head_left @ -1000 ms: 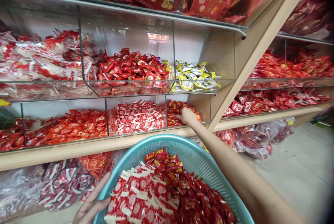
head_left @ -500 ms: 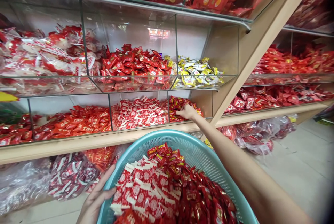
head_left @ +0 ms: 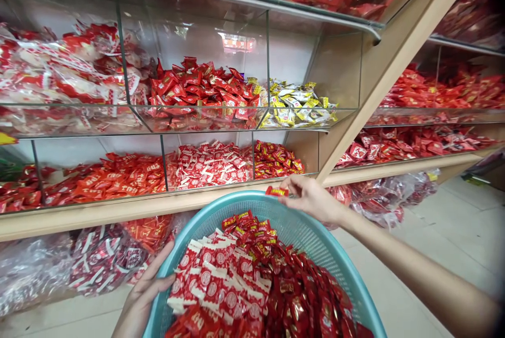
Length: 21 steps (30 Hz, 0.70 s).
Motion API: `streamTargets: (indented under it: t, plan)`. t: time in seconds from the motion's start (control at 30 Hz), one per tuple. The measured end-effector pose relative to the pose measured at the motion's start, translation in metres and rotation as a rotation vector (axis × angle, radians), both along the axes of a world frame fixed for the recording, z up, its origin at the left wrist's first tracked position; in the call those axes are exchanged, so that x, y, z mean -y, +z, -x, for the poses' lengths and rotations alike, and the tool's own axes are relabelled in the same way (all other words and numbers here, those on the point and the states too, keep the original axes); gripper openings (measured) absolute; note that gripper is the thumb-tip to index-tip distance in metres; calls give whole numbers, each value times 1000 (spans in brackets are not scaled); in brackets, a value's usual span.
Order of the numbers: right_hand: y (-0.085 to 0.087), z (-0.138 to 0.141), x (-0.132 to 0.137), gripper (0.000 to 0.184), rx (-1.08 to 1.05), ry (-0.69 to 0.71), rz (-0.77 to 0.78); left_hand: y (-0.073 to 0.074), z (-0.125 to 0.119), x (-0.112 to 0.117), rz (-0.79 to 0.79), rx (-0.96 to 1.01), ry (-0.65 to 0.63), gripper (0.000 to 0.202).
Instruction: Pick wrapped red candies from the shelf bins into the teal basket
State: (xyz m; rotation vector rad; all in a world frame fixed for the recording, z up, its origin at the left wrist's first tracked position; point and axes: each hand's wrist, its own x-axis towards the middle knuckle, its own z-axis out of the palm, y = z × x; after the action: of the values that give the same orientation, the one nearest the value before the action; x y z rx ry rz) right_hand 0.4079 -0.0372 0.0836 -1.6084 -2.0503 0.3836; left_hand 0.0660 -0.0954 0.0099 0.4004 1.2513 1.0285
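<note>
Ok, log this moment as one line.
left hand: holding teal basket | right hand: pinching red-wrapped candy near basket's far rim | basket: piled wrapped candies

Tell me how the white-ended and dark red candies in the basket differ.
The white-ended candies carry round emblems; the dark red candies show shiny gold patches. The white-ended candies lie left, the dark red candies right. The white-ended candies look brighter than the dark red candies. Both sit, wrapped, in the teal basket.

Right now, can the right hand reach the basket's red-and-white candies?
Probably yes: the right hand is near the basket, where the red-and-white candies lie mostly uncovered, though that hand holds a red candy.
</note>
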Motion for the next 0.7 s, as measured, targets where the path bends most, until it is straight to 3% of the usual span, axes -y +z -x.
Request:
streamTargets:
  t: [0.27,0.4,0.7]
  plan:
    - [-53,23,17,16,455,113,98,10,-6,6,-85,-112,38,61]
    - [-62,29,17,17,613,98,130,3,-1,4,-93,-95,32,62]
    - [-71,49,15,15,744,88,124,-9,10,-4,-10,-46,-15,57]
